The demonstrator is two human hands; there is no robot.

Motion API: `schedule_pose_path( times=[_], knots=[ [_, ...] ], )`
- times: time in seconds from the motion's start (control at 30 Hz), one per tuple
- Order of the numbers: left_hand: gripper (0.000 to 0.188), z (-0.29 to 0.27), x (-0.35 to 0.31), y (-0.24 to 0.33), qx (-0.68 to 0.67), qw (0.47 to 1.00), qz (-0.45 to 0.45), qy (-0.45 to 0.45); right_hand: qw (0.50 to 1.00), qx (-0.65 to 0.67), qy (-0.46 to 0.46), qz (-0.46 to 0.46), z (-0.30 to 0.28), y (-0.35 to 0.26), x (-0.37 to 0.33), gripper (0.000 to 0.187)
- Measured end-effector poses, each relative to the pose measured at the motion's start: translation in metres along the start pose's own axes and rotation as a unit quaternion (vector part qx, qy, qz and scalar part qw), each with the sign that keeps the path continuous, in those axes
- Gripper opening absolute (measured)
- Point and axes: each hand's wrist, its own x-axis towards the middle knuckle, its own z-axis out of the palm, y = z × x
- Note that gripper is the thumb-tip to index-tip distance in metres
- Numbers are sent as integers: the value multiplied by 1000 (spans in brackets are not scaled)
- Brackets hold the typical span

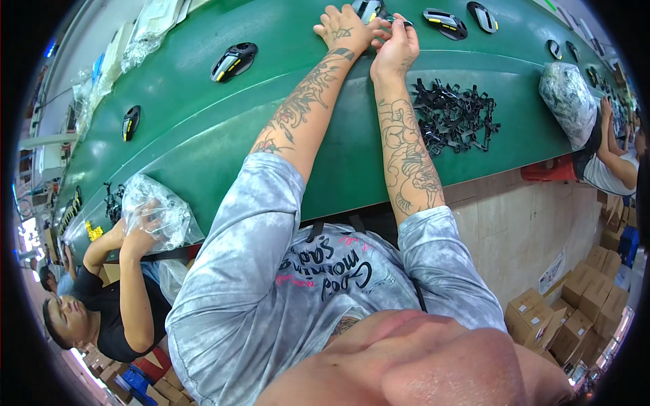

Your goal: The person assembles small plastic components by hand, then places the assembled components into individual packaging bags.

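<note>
head view: reaching both bare arms up over a green work surface (284,51), to the top edge of the picture. just there, partly cut off by the frame and partly behind fingers: a silver-and-black part (367,9), location of the work in hand.

left hand (344,28): palm down, touching or just beside the part, probably to steady it; fingers spread, tips over by the part mostly hidden; cannot tell whether gripping or only resting. right hand (395,54): turned partly palm up, thumb and fingertips pinched on a small dark piece (407,23), likely for fine control; cannot tell whether loose or joined to the part.

near the right forearm, a heap of black pieces (455,115), perhaps left there for a short reach: small, angular, bracket-like, tangled, dull plastic by the look. along the surface, well apart, similar rounded shells with yellow accents: a right-hand pair (445,24) (483,17), a near-left shell (234,62), a far-left shell (131,123). spaced singly, maybe to keep each easy to pick out.

textures: surface smooth, faintly glossy; shells smooth and curved, with pale grooved centres; crinkled clear film on the left bag (169,213), under the hands of a co-worker in a black top (112,331); wrinkled, bulging right bag (567,105) beyond the heap; stiff brown cartons (589,291) stacked lower right.
</note>
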Motion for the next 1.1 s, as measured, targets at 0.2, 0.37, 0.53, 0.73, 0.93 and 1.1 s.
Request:
schedule_pose_path(
  times=[0.2,0.37,0.53,0.73,0.93,1.1],
  knots=[
    [69,-32,2,-55,-414,903,61,-100,998,-33,-21,50,10,7,-6,23],
    [50,-89,-75,-96,-643,743,-70,-175,975,-152,-146,64,4,14,-13,19],
    [41,-115,-123,-114,-714,682,-145,-69,910,-287,-298,33,23,8,-51,20],
    [36,-121,-118,-140,-766,621,-138,-92,897,-294,-328,9,26,12,-66,28],
    [32,-117,-120,-132,-758,635,-111,-101,874,-367,-319,-13,22,8,-62,28],
    [35,-117,-121,-136,-750,642,-98,-124,864,-357,-355,23,18,4,-55,24]
  ],
)
